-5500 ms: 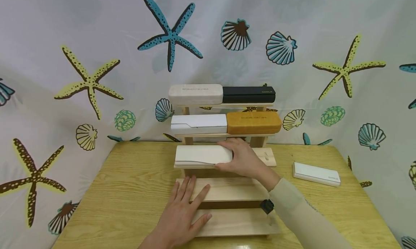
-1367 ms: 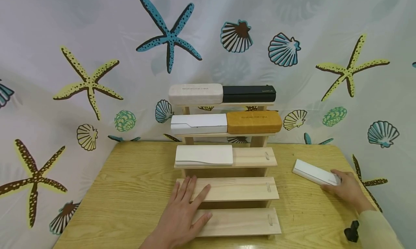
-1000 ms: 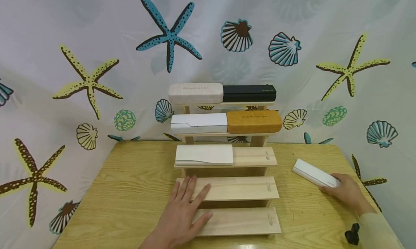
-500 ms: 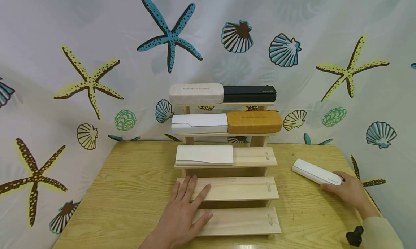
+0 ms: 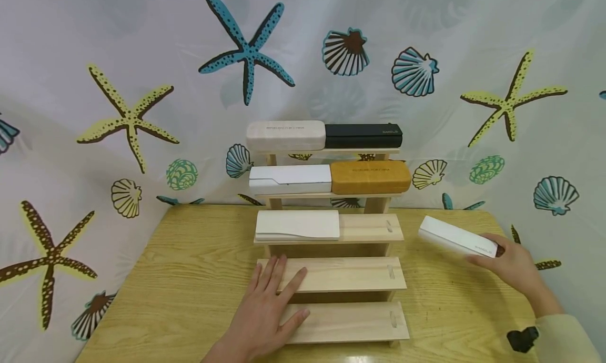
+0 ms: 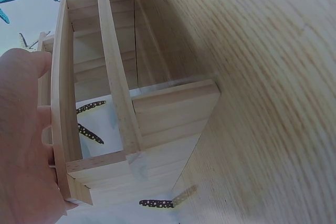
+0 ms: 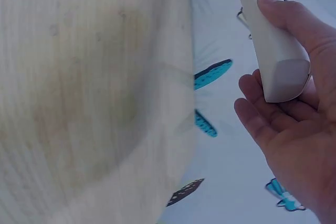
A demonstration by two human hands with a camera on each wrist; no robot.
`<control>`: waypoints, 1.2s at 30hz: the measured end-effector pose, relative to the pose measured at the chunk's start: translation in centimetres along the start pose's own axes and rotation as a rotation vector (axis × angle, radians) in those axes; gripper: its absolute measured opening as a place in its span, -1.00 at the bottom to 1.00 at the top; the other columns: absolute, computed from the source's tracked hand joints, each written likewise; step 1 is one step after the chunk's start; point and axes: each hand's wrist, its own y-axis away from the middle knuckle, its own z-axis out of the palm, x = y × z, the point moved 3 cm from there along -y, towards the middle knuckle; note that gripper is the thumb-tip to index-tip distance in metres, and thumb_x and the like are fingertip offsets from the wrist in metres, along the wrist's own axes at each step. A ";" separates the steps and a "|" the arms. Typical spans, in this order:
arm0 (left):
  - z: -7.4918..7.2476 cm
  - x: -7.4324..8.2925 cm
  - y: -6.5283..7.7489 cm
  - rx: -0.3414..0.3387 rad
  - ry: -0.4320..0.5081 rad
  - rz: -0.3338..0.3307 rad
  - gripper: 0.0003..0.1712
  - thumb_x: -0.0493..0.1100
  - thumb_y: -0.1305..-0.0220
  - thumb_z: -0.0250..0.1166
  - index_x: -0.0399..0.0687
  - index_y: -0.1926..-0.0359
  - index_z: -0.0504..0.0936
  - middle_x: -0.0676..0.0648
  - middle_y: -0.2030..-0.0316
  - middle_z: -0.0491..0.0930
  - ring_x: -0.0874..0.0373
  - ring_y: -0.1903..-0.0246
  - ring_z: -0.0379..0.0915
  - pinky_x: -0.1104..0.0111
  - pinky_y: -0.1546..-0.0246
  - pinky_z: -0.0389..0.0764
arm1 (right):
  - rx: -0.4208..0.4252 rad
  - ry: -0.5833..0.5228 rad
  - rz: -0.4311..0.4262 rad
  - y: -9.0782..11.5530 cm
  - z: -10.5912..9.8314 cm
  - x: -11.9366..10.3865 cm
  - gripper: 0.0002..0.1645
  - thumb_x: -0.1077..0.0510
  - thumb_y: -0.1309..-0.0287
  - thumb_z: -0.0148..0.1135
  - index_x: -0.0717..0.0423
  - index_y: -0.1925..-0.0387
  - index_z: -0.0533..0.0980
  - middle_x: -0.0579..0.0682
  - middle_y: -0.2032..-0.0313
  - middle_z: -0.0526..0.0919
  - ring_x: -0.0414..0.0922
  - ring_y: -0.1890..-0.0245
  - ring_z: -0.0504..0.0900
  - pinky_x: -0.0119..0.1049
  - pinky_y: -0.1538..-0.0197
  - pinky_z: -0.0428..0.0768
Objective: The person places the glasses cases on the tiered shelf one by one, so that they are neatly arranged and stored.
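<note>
My right hand (image 5: 510, 265) grips the right end of a slim white glasses case (image 5: 456, 238), held just above the table right of the rack. The right wrist view shows the thumb along one face of this white case (image 7: 278, 45) and fingers under it. My left hand (image 5: 265, 308) rests with spread, straight fingers on the left side of the stepped wooden rack (image 5: 347, 274). In the left wrist view the left hand (image 6: 26, 135) lies against the rack's edge (image 6: 60, 103). A cream glasses case (image 5: 297, 225) lies on the left of the middle tier.
Higher tiers hold a white case (image 5: 290, 179) beside a mustard case (image 5: 371, 177), and a pale case (image 5: 285, 135) beside a black case (image 5: 363, 136). The wooden table (image 5: 189, 268) extends on both sides of the rack. A patterned curtain (image 5: 303, 89) closes the back and sides.
My right hand has left the cream case on the middle tier, moved right, taken hold of the slim white case and lifted it off the table. My left hand has stayed put.
</note>
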 end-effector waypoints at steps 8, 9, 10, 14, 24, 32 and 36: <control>0.0 -0.1 0.0 0.003 -0.001 -0.001 -0.18 0.36 -0.52 0.11 0.19 -0.64 0.26 -0.37 -0.62 0.10 -0.32 -0.63 0.00 -0.27 -0.56 0.06 | 0.005 -0.020 -0.057 0.7 -1.5 -2.9 -0.02 -0.24 -0.22 0.51 0.26 -0.45 0.40 0.38 -0.23 0.58 -0.10 0.07 0.58 -0.37 0.23 0.62; 0.0 -0.1 0.0 0.003 0.000 -0.002 -0.18 0.36 -0.52 0.11 0.19 -0.64 0.26 -0.37 -0.62 0.10 -0.32 -0.63 0.00 -0.27 -0.56 0.06 | 0.007 -0.020 -0.062 0.8 -1.7 -3.2 -0.02 -0.24 -0.22 0.52 0.26 -0.44 0.41 0.37 -0.23 0.59 -0.10 0.08 0.58 -0.38 0.23 0.62; 0.0 -0.1 0.0 0.002 0.001 -0.002 -0.18 0.36 -0.52 0.10 0.19 -0.64 0.26 -0.37 -0.62 0.09 -0.31 -0.63 -0.01 -0.27 -0.56 0.06 | 0.009 -0.019 -0.064 0.8 -1.8 -3.4 -0.02 -0.24 -0.21 0.52 0.25 -0.45 0.41 0.36 -0.22 0.59 -0.10 0.08 0.59 -0.38 0.23 0.62; -0.1 -0.1 0.0 0.000 0.001 -0.004 -0.19 0.36 -0.52 0.10 0.19 -0.64 0.27 -0.37 -0.62 0.10 -0.32 -0.63 0.00 -0.27 -0.56 0.06 | -0.008 -0.027 -0.070 1.1 -2.2 -4.4 -0.01 -0.21 -0.22 0.53 0.24 -0.47 0.39 0.37 -0.25 0.57 -0.02 0.02 0.59 -0.39 0.22 0.61; -0.1 -0.1 0.1 0.022 -0.002 0.005 -0.19 0.34 -0.51 0.14 0.18 -0.62 0.29 -0.38 -0.61 0.13 -0.35 -0.60 0.07 -0.27 -0.54 0.09 | -0.044 -0.069 -0.097 1.8 -3.0 -6.2 -0.01 -0.13 -0.26 0.52 0.24 -0.53 0.33 0.36 -0.31 0.52 -0.45 0.10 0.51 -0.40 0.19 0.63; 0.0 -0.1 0.0 0.022 -0.011 0.009 -0.18 0.35 -0.50 0.15 0.18 -0.62 0.29 -0.37 -0.61 0.13 -0.34 -0.60 0.07 -0.27 -0.55 0.09 | -0.064 -0.101 -0.099 2.2 -3.2 -7.4 -0.02 -0.11 -0.25 0.53 0.22 -0.53 0.34 0.34 -0.30 0.53 -0.42 0.12 0.57 -0.40 0.20 0.64; 0.0 -0.1 0.0 0.011 -0.008 0.004 -0.18 0.35 -0.50 0.14 0.19 -0.63 0.28 -0.37 -0.62 0.11 -0.34 -0.61 0.05 -0.27 -0.55 0.08 | -0.060 -0.102 -0.119 2.2 -3.1 -8.2 -0.03 -0.11 -0.22 0.55 0.23 -0.50 0.37 0.31 -0.28 0.56 -0.40 0.13 0.58 -0.43 0.19 0.64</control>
